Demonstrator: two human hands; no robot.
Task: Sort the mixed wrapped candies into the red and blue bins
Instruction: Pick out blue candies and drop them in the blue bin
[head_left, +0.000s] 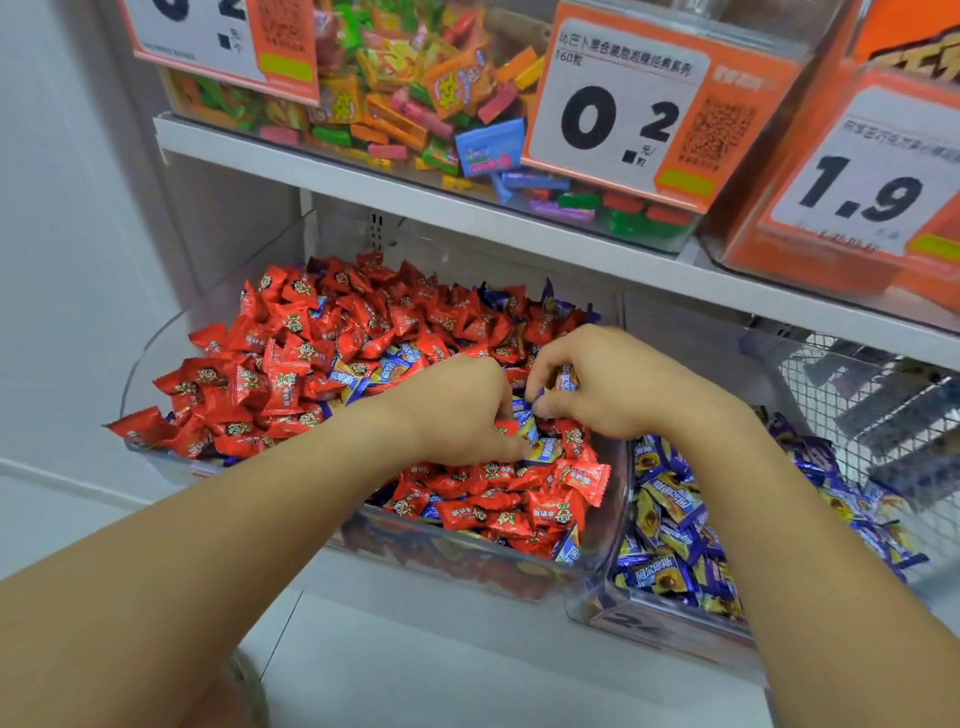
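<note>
Both hands in red bin (156, 358): left hand (462, 410) and right hand (597, 384) fingers each pinch blue candies. Lift clear, drop in blue bin (649, 623) beside it.

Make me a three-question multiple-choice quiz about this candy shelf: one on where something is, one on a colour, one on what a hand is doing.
1. Where is the bin of blue candies?
A) right of the red-candy bin
B) left of it
C) on the upper shelf

2. What colour frames the price tag reading 0.2?
A) green
B) orange
C) black

3. What is the right hand doing?
A) lying flat
B) gripping the shelf
C) pinching a blue candy

Answers: 1 A, it sits at the right. 2 B, orange border. 3 C, fingers curl round a wrapper.
</note>
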